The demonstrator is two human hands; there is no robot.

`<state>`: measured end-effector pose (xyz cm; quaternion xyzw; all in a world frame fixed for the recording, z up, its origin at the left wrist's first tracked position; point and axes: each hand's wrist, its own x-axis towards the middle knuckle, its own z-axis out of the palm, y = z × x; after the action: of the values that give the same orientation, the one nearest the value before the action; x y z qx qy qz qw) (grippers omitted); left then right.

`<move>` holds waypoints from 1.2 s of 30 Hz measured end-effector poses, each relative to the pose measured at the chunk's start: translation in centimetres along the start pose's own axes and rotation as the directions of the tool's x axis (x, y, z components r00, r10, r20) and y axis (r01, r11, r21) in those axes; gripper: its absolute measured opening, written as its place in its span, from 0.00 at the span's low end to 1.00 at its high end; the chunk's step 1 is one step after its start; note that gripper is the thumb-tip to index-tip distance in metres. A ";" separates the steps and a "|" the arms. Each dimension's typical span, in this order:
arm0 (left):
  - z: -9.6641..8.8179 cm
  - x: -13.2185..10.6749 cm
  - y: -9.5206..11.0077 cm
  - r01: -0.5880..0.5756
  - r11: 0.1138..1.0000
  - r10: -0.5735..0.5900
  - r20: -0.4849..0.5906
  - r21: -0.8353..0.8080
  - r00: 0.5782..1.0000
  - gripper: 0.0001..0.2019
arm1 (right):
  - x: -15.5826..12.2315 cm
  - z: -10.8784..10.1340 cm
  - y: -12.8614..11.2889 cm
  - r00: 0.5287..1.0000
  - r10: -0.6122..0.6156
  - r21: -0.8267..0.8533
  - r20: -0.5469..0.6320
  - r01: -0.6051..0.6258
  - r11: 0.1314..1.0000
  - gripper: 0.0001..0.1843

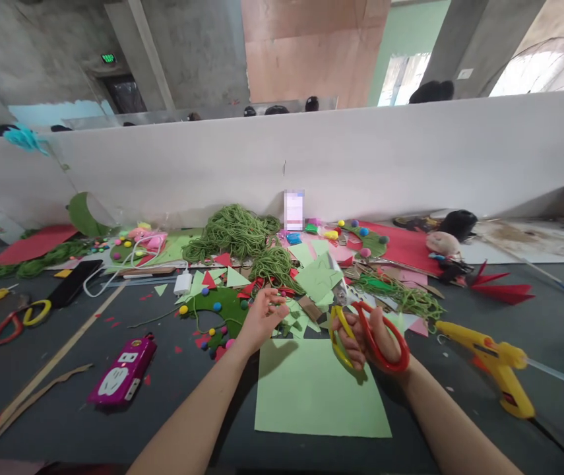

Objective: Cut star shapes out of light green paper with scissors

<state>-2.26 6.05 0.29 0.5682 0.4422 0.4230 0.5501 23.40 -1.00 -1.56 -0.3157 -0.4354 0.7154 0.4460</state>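
Note:
My right hand [361, 340] is closed around a pair of scissors [394, 356] with one red and one yellow handle loop; the blades point away from me. My left hand [266, 313] hovers with its fingers partly curled and apart, and nothing shows in it. Below and between both hands lies a light green paper sheet [318, 396], flat on the dark table. Just left of my left hand is a dark green felt crescent [212, 307] dotted with coloured pompoms. Cut light green paper pieces [318, 280] lie in a heap beyond my hands.
A yellow glue gun [494, 359] lies at the right, its cord running toward me. At the left are a purple power bank-like case [123, 369], a black phone [74, 282] and another pair of scissors [19, 320]. Green yarn [237, 231] piles up before the white partition [202, 168].

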 end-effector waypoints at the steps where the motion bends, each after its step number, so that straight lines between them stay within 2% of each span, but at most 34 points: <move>1: 0.3 -0.1 0.1 0.052 0.994 -0.052 0.006 -0.096 0.999 0.33 | 0.2 0.2 0.5 0.999 0.010 0.001 0.037 -0.010 1.000 0.51; 3: 0.8 -0.4 0.4 0.158 0.954 -0.155 0.031 -0.257 0.987 0.35 | 0.6 0.5 1.7 0.994 0.023 0.013 0.110 -0.025 1.000 0.49; 6: 1.3 -0.9 1.0 0.239 0.885 -0.235 0.060 -0.399 0.970 0.32 | 0.7 1.1 3.3 0.987 0.051 0.020 0.154 -0.055 0.998 0.45; 10: 1.3 -1.1 1.2 0.273 0.853 -0.283 0.047 -0.444 0.958 0.29 | 0.4 1.7 4.6 0.989 0.079 -0.011 0.129 -0.078 0.997 0.41; 13: 1.3 -1.1 1.2 0.291 0.851 -0.305 0.038 -0.437 0.952 0.27 | -0.1 2.3 4.6 0.991 0.067 -0.035 0.114 -0.064 0.997 0.40; 18: 1.7 -1.1 1.2 0.263 0.867 -0.297 -0.016 -0.424 0.955 0.28 | -0.9 3.3 3.4 0.993 0.074 -0.157 0.092 -0.059 0.986 0.40; 21: 1.8 -1.1 1.0 0.225 0.875 -0.292 -0.097 -0.428 0.951 0.29 | -1.3 3.7 2.8 0.990 0.118 -0.200 0.079 -0.100 0.975 0.41; 25: 1.7 -1.3 0.7 0.102 0.929 -0.195 -0.237 -0.357 0.952 0.32 | -1.8 3.8 2.5 0.978 0.182 -0.214 0.098 -0.158 0.964 0.45; 28: 1.9 -1.6 0.8 0.052 0.941 -0.157 -0.294 -0.334 0.943 0.34 | -2.1 3.5 2.5 0.979 0.179 -0.230 0.097 -0.153 0.961 0.43; 32: 2.6 -1.9 1.3 0.043 0.863 -0.205 -0.270 -0.503 0.941 0.35 | -2.3 2.9 3.0 0.980 0.165 -0.194 0.112 -0.141 0.971 0.41; 36: 3.2 -2.0 1.6 0.136 0.770 -0.292 -0.155 -0.624 0.944 0.26 | -2.3 2.7 3.3 0.982 0.147 -0.187 0.118 -0.124 0.975 0.41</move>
<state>0.34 3.28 1.74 0.2519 0.4098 0.5421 0.6890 20.87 -4.72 -3.32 -0.3358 -0.5036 0.7215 0.3363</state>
